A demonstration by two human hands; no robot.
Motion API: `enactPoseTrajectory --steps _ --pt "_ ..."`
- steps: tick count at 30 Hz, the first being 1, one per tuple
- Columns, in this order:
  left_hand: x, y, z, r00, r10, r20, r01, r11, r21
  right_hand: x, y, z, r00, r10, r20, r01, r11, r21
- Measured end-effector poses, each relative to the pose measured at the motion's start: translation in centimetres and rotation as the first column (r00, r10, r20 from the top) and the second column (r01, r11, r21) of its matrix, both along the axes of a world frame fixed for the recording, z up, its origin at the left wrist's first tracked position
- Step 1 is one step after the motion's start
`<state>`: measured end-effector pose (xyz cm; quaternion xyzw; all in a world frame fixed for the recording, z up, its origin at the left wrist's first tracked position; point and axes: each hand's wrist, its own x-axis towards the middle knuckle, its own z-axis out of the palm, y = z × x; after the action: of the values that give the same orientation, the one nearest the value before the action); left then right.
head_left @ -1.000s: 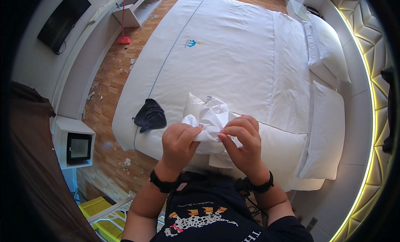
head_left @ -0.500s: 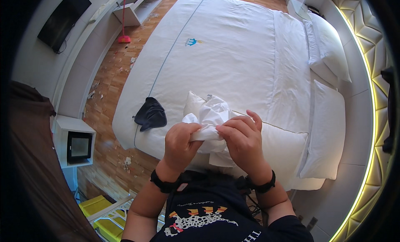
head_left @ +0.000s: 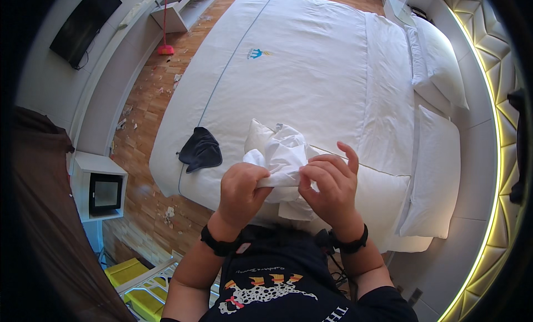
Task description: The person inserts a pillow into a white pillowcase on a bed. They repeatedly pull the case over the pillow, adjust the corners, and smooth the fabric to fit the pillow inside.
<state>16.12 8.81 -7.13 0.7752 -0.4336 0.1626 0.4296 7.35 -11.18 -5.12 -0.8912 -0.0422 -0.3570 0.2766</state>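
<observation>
A bunched white pillowcase is in front of me at the near side of the bed, lying over part of a white pillow. My left hand is closed, with thumb and fingers pinching the left part of the pillowcase's folded edge. At the right part of that edge, my right hand pinches the fabric between thumb and fingertips, its little finger raised. The edge is stretched between the two hands. Fabric hides part of the pillow.
The large bed has a white cover, with a dark cloth on its left part. More white pillows are along the right. A red broom and scattered scraps are on the wooden floor. A yellow-and-metal item stands lower left.
My right hand has moved slightly right along the pillowcase edge, widening the gap between my hands. My left hand stays nearly in place.
</observation>
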Motion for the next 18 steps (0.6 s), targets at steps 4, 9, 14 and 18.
enactPoseTrajectory --steps 4,9,14,18 --pt "0.1 0.3 -0.4 1.0 -0.017 0.016 0.016 0.999 0.043 0.0 -1.0 0.0 0.998 0.006 0.066 -0.017 0.985 0.17" --pt "-0.4 0.7 -0.8 0.999 -0.043 -0.027 0.045 0.995 0.088 -0.1 -1.2 -0.8 0.993 -0.03 0.111 -0.006 0.95 0.313" --pt "-1.4 -0.8 0.5 0.964 -0.09 -0.251 0.082 0.996 -0.042 0.1 -0.6 -1.8 0.996 0.042 0.075 -0.071 0.891 0.449" --pt "-1.5 -1.1 0.7 0.963 -0.013 -0.268 0.001 0.999 -0.045 -0.1 0.1 -1.8 0.99 0.141 0.017 -0.133 0.883 0.451"
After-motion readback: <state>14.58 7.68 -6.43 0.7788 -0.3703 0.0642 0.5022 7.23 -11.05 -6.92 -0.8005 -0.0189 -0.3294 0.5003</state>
